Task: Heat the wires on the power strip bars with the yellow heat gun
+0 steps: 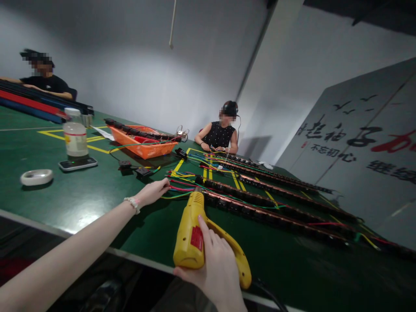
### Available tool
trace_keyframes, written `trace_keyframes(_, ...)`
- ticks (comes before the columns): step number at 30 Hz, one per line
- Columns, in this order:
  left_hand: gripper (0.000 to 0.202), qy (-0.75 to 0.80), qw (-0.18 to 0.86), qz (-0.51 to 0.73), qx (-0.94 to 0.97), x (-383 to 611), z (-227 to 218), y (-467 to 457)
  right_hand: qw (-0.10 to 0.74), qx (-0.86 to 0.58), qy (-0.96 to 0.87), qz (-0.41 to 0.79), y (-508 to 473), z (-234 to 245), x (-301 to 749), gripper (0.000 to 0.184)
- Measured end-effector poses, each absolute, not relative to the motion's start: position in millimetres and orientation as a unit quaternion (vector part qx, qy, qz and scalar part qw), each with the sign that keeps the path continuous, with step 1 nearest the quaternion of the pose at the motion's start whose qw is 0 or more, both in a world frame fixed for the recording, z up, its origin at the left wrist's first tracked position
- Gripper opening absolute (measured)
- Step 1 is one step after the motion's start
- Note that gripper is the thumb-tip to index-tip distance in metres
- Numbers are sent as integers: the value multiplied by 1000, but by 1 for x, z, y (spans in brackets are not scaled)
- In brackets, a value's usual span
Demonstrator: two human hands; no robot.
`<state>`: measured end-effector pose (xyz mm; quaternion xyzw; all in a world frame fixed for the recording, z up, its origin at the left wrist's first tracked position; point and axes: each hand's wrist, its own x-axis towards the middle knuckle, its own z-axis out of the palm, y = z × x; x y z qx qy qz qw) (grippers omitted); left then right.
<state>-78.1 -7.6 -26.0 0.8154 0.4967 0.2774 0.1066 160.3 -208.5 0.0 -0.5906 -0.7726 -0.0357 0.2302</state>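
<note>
My right hand [219, 255] is closed around a yellow heat gun [188, 234], whose nozzle points away from me. That nozzle is at the near end of a long black-and-copper strip [234, 206], where coloured wires come out. Pinched in the fingers of my left hand [156, 191] are the ends of several wires [180, 189], red, blue and green among them. A second strip with wires [240, 190] lies just beyond. The heat gun's black cord [268, 294] trails off at the lower right.
An orange basket [143, 149] holds strips and red parts. Black sockets [143, 172], a bottle [75, 134] on a phone [78, 164] and a white ring-shaped object [36, 177] lie on the left. More strips [286, 195] lie to the right. Two people sit across the green table [81, 208].
</note>
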Motion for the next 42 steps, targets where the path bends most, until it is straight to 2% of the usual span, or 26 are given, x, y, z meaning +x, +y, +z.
trace_keyframes(10,26,485,120,283,818,-81,-26,-4,199,-587,-783,47,-210,10,115,138)
trace_keyframes(17,34,500,100,279,814,-83,-21,-8,212,-544,-812,4,-204,-2,98,140)
trace_keyframes(28,33,463,20,303,833,-84,-20,-7,214,-503,-837,-10,-199,3,117,123)
trace_keyframes(34,32,455,20,299,839,-85,-19,-10,220,-518,-826,32,-204,9,141,121)
trace_keyframes(39,31,448,19,301,841,-87,-22,-6,227,-550,-803,25,-203,7,159,126)
trace_keyframes(42,31,452,18,307,838,-88,-24,-3,227,-571,-789,14,-204,6,168,121)
